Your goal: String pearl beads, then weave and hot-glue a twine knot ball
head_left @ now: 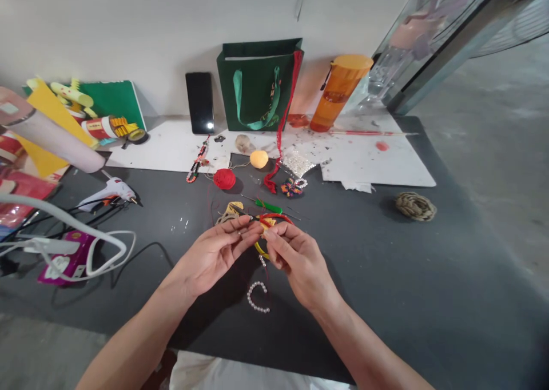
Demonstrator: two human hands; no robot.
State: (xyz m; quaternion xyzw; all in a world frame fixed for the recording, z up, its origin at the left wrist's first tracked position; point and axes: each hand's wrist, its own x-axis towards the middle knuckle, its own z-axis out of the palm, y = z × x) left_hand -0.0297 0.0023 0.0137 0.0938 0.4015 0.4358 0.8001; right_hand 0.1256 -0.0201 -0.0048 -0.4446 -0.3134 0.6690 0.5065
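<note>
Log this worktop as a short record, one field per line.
Left hand: fingers reaching toward the right hand; anything held is too small to tell
Right hand: thumb and fingers drawn together; item unclear
Nearer the person: white bead strand, curved
Beyond the hands: green-handled tool, red ball, yellow ball
Standing at back: phone, green bag, orange bottle

Both my forearms are bare, tapering to narrower wrists, and my fingers are bare too. I wear a whitish garment, softly creased, partly cut off below.
</note>
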